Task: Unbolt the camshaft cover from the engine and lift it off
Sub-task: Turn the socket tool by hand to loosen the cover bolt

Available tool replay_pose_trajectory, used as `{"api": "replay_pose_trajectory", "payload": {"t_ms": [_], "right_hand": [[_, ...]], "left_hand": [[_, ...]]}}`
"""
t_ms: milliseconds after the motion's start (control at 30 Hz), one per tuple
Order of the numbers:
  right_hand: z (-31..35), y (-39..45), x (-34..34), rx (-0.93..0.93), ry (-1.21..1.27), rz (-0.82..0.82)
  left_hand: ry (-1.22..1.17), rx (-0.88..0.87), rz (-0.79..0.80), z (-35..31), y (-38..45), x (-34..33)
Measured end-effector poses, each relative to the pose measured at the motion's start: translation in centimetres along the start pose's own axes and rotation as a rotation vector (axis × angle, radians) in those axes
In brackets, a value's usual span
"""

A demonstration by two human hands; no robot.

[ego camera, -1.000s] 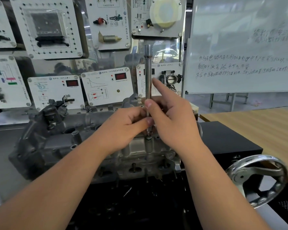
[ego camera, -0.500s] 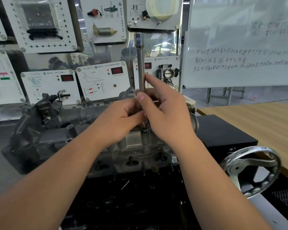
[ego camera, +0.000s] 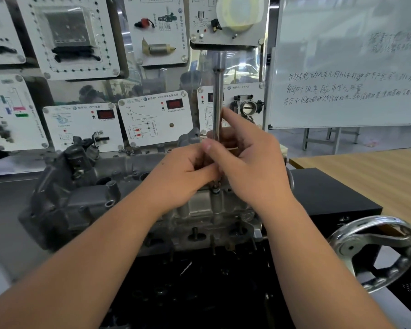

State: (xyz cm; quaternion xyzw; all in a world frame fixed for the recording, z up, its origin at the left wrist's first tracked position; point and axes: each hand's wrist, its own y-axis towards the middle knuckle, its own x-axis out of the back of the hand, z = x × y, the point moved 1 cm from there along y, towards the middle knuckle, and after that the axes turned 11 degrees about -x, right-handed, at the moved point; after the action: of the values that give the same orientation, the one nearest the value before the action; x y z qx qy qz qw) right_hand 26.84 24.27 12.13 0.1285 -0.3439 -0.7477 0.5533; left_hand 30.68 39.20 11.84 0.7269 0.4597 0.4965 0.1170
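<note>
Fingers: both hands pinch a long, upright, silver steel extension bar [ego camera: 218,96] low on its shaft. The left hand [ego camera: 183,173] curls its fingers [ego camera: 207,172] round it from the left. The right hand [ego camera: 247,162] pinches with its thumb [ego camera: 214,149], index finger pointing up along the bar.

Tool tip: it stands on a small bolt head [ego camera: 216,188] at the near edge of the cover.

Task's thing: the grey cast-metal camshaft cover [ego camera: 119,184] sits on the engine [ego camera: 199,217], straight ahead, mounted on a stand.

Progress: early or midway, by my reading; this bolt is being turned by hand, and the cover is not lifted. I cannot tell how many bolts remain.

Around: a chrome handwheel [ego camera: 375,250] lower right, a wooden bench [ego camera: 365,172] right, a whiteboard with handwriting [ego camera: 347,67] and white sensor display panels [ego camera: 156,117] behind.

In the way: nothing obvious; the hands hide the bolt's surroundings.
</note>
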Motion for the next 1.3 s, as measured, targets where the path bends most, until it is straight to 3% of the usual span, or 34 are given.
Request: {"api": "replay_pose_trajectory", "payload": {"t_ms": [133, 433, 900, 1067, 1300], "right_hand": [[0.25, -0.31, -0.38, 0.072, -0.018, -0.083], [0.23, -0.25, -0.02, 0.046, -0.014, 0.003], [-0.09, -0.19, -0.11, 0.04, -0.058, -0.003], [0.07, -0.38, -0.54, 0.091, -0.095, -0.088], [0.13, -0.55, -0.64, 0.037, -0.03, -0.021]], "left_hand": [[-0.023, 0.003, -0.028, 0.03, -0.07, 0.02], [-0.07, -0.006, -0.019, 0.3, -0.23, 0.14], [-0.081, 0.016, 0.014, 0.21, -0.22, 0.23], [-0.056, -0.01, -0.038, 0.39, -0.09, -0.03], [-0.136, 0.018, -0.003, 0.57, -0.29, 0.29]]}}
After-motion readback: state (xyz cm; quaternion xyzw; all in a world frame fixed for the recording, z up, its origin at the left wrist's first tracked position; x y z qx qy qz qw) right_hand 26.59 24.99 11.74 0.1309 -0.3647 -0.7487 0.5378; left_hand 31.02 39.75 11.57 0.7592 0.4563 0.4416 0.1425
